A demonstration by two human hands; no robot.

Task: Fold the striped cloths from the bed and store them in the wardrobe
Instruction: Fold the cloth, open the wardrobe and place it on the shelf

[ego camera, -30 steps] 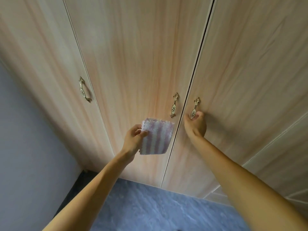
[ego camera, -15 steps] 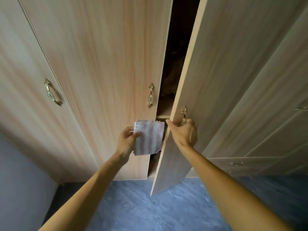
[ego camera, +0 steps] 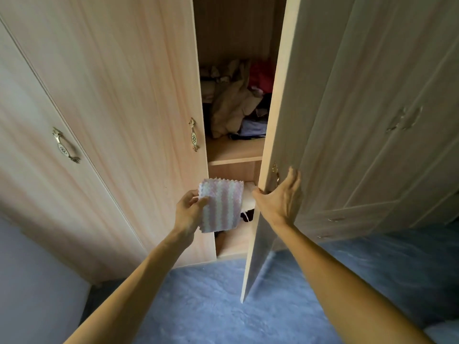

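Note:
My left hand point(ego camera: 190, 209) holds a small folded cloth with pink and white stripes point(ego camera: 221, 207) by its left edge, in front of the wardrobe's opening. My right hand point(ego camera: 280, 194) clasps the edge of the open wardrobe door point(ego camera: 310, 95) just below its brass handle point(ego camera: 275, 171); the thumb is on the inner side and the fingers lie on the outer face. Inside, a wooden shelf point(ego camera: 233, 150) carries a loose pile of clothes point(ego camera: 236, 103). Under it is a lower compartment point(ego camera: 248, 194), partly hidden by the cloth.
The neighbouring door on the left is closed, with a brass handle point(ego camera: 193, 135); a further door has another handle point(ego camera: 65, 148). More panelled doors stand to the right point(ego camera: 397, 120). Blue carpet point(ego camera: 211, 306) covers the floor. A grey wall is at the left.
My right hand has pulled the door from closed to wide open, showing the shelves and clothes. My left hand keeps the striped cloth in front of the gap.

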